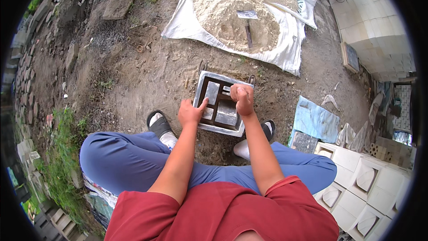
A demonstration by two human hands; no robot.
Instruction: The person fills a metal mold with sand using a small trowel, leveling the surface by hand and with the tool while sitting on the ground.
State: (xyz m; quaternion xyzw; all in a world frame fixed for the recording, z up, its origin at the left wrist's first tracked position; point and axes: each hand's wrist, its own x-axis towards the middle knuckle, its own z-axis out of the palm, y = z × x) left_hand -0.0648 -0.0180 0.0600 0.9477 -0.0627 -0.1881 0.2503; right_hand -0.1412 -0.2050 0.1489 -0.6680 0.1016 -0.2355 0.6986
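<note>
Brown dirt (156,69) is taking up most of this view, with green weeds (62,156) growing along the left. Pale blocks (372,192) are sitting at the lower right, several of them showing a hollow. Up ahead, a white sheet (285,58) is lying spread out, and a heap of cream-coloured grainy stuff (220,15) is filling its middle (sand or powder, can't tell from here). A person in a red shirt (223,209) and blue trousers (129,158) is sitting low, knees apart. Off to the right, a crumpled blue sheet (315,119) is lying near the blocks. Now the main thing: a squarish metal frame (226,112) is resting on the dirt just in front of the person, slightly turned, with flat grey panels (212,93) and dark gaps showing inside its rim. Dark sandals (159,127) over white socks (169,139) are flanking its near end. A trowel-like tool (248,35) is lying on the heap, handle pointing back this way. As for hands, the left hand (190,114) is reaching over the frame's left edge, thumb sticking out; I can't tell whether the other fingers are gripping the rim. The right hand (243,100) is sitting over the far right part, fingers forming a closed fist, and I can't tell whether anything is inside it. Wire-like loops (252,80) are poking up at the far corners.
</note>
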